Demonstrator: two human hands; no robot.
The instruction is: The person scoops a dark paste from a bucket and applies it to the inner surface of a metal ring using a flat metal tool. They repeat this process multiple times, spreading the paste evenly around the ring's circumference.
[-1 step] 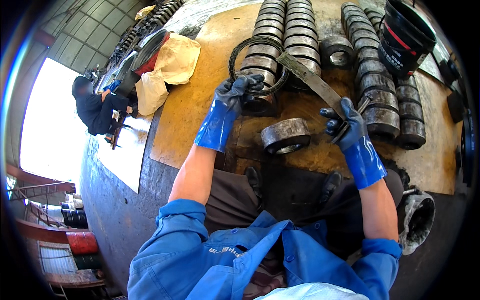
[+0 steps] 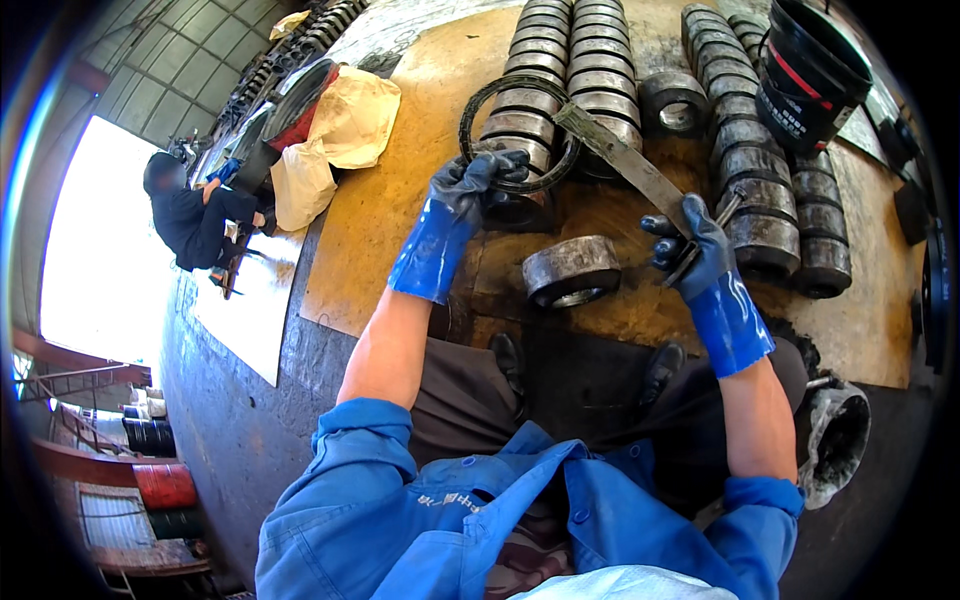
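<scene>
Both my hands wear blue rubber gloves with dark, soiled fingers. My left hand (image 2: 468, 185) is closed on the lower left rim of a thin black ring (image 2: 465, 120), held up in front of the stacked metal rings. My right hand (image 2: 697, 250) grips a long flat metal strip (image 2: 640, 175), dull and stained, whose far end meets the ring's right side. A thin metal rod (image 2: 731, 208) also passes through or beside the right hand; its hold is partly hidden. Below and between my hands, a thick metal ring (image 2: 572, 268) lies alone on the stained board.
Rows of thick metal rings (image 2: 600, 75) (image 2: 755, 190) lie on the brown board (image 2: 345, 270). A black bucket (image 2: 812, 80) stands at far right. Pale sacks (image 2: 355, 115) lie at left, near a seated person (image 2: 190, 215). A plastic-lined container (image 2: 835, 440) stands by my right knee.
</scene>
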